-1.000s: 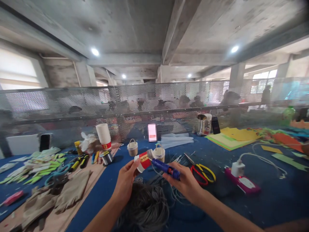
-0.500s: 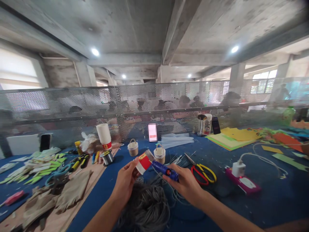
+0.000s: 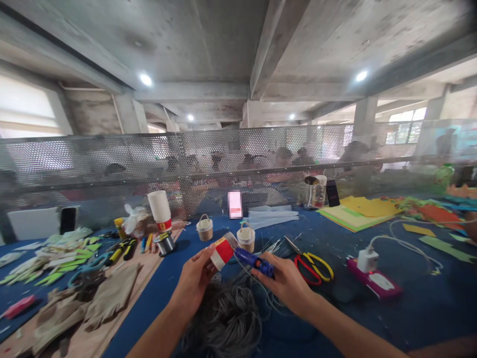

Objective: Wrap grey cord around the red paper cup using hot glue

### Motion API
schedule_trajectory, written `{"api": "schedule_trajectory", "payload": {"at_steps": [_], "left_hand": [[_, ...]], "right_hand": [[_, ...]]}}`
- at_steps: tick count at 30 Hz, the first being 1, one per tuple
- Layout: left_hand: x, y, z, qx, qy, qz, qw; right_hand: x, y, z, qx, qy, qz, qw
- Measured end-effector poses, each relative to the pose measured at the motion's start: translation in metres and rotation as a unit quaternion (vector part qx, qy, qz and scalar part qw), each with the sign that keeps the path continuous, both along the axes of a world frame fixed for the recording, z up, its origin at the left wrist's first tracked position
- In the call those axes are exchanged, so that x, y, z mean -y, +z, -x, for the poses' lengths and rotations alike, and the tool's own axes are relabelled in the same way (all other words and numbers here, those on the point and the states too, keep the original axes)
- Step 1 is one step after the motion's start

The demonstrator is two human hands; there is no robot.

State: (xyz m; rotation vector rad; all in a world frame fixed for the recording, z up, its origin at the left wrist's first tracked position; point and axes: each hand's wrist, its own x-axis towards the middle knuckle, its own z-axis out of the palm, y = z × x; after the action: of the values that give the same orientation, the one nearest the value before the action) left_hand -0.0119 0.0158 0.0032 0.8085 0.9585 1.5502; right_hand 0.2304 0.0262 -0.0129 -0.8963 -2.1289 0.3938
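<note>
At lower centre of the frame, the left hand point(image 3: 197, 272) pinches the red-and-white cup point(image 3: 222, 252), held tilted, between thumb and fingers, while the right hand point(image 3: 286, 278) is closed around the blue glue gun point(image 3: 255, 261), its front end pointed at the cup; contact between the two cannot be determined. Two small buckets point(image 3: 204, 229) stand upright just beyond at centre, grey cord point(image 3: 233, 320) lies heaped at bottom centre, and scissors point(image 3: 316, 267) rest right of centre, near the right hand.

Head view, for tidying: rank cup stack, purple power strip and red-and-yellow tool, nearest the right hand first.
1. Red-and-yellow tool, beside the right hand.
2. Purple power strip, farther right.
3. Cup stack, left side.
</note>
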Motion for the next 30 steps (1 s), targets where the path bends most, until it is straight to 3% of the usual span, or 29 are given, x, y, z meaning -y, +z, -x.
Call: {"api": "schedule_trajectory", "payload": {"at_steps": [30], "left_hand": [[-0.0038, -0.0011, 0.0045, 0.026, 0.025, 0.010, 0.999]], "right_hand": [[0.0009, 0.0014, 0.0006, 0.039, -0.029, -0.015, 0.999]]}}
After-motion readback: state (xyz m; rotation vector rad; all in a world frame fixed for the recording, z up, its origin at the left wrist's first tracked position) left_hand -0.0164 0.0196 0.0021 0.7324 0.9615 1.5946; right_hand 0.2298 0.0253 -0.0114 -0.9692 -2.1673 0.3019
